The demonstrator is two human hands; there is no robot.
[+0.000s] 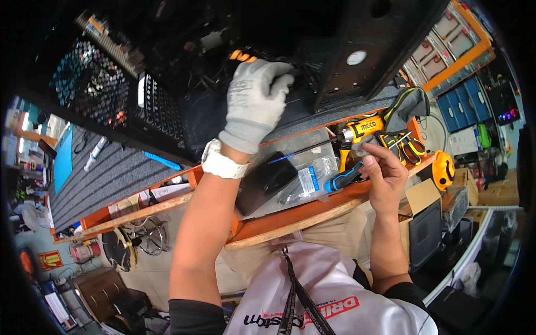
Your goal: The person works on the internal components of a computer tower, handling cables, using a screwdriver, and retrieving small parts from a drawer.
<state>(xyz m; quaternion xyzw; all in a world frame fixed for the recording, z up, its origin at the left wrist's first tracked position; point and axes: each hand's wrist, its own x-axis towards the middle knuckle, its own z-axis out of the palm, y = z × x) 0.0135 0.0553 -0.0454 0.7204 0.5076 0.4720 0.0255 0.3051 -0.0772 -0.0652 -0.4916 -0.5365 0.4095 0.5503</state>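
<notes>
My left hand (pixel 254 95), in a pale grey work glove, reaches into an open black computer case (pixel 346 61). Its fingers are curled beside thin black cables (pixel 209 81), and what they hold, if anything, is lost in the dark. Just past the knuckles shows an orange-striped part (pixel 242 56). Over an open drawer, my bare right hand (pixel 385 173) has thumb and forefinger drawn close together; I cannot make out what is between them. Near its fingertips lie a yellow power screwdriver (pixel 363 129) and a blue-and-black handle (pixel 343 177).
The orange wooden drawer (pixel 312 215) holds a black phone-like slab (pixel 267 183), a clear plastic bag (pixel 310 181) and pliers (pixel 413 151). A ribbed grey mat (pixel 106 178) lies under the case. A yellow tape measure (pixel 443 169) sits right of the drawer, near an open cardboard box (pixel 422 196).
</notes>
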